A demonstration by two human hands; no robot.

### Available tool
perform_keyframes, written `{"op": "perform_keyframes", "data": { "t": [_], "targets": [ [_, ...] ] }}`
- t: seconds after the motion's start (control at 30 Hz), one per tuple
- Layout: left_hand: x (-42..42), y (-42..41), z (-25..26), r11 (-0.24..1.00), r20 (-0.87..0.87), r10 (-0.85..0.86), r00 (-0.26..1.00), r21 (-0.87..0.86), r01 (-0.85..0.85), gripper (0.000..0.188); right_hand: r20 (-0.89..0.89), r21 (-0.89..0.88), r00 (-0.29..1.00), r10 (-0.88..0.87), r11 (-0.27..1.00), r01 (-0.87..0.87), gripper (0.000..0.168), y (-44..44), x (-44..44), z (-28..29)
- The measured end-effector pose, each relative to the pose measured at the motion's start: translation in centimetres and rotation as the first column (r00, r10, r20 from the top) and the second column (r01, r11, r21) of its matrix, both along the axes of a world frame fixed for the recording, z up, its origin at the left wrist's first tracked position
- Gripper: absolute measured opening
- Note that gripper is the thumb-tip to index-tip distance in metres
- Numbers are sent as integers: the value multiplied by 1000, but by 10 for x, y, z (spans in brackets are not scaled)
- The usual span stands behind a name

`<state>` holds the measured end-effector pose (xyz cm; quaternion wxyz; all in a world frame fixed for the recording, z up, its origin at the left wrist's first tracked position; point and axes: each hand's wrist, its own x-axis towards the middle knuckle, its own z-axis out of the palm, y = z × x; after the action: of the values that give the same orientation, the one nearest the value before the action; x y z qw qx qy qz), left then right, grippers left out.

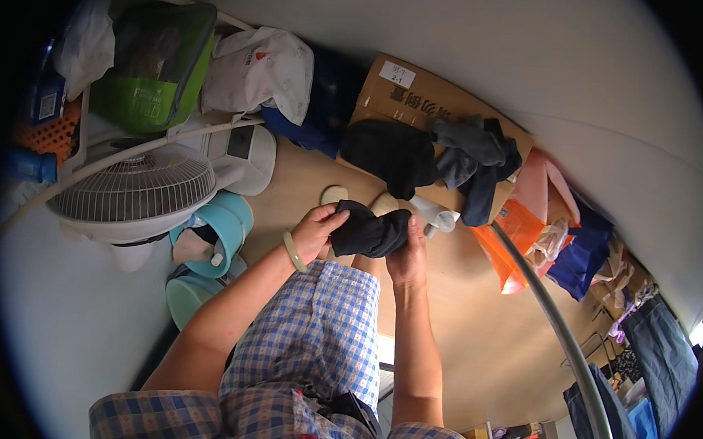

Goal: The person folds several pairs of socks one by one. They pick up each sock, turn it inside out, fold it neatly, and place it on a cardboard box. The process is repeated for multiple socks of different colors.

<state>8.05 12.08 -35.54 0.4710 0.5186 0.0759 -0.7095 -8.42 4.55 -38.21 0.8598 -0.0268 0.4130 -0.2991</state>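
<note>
My left hand (316, 232) and my right hand (408, 253) hold a black sock-like piece of knit cloth (366, 231) between them, one at each end. The cloth is bunched, with a fold across its middle. My left wrist wears a pale bangle (294, 251). Just beyond my hands, several dark socks lie on a cardboard box (370, 98): a black heap (388, 153) on the left, and grey and dark blue ones (474, 151) to the right. Whether the held cloth is one sock or a pair, I cannot tell.
An electric fan (144, 185) lies at the left above a turquoise bucket (220, 230) holding cloth. A green bag (156, 72) and a white plastic bag (264, 72) rest on a rack. Orange (514, 234) and blue bags (582, 249) stand right, beside a metal pole (554, 325).
</note>
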Motion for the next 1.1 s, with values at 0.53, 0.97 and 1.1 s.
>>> {"op": "perform_keyframes", "data": {
  "t": [0.53,0.97,1.1],
  "targets": [
    [32,-62,-75,966,370,-44,928,-222,134,29,-199,-239,945,-258,948,209,33,-30,-43,-53],
    [64,-82,-48,982,253,-45,967,-166,89,25,-240,-383,916,-320,899,214,42,-61,-67,-38],
    [88,-66,-46,991,374,-81,924,-67,114,24,-211,-405,911,-356,880,250,44,-62,-71,1]
  ]
}}
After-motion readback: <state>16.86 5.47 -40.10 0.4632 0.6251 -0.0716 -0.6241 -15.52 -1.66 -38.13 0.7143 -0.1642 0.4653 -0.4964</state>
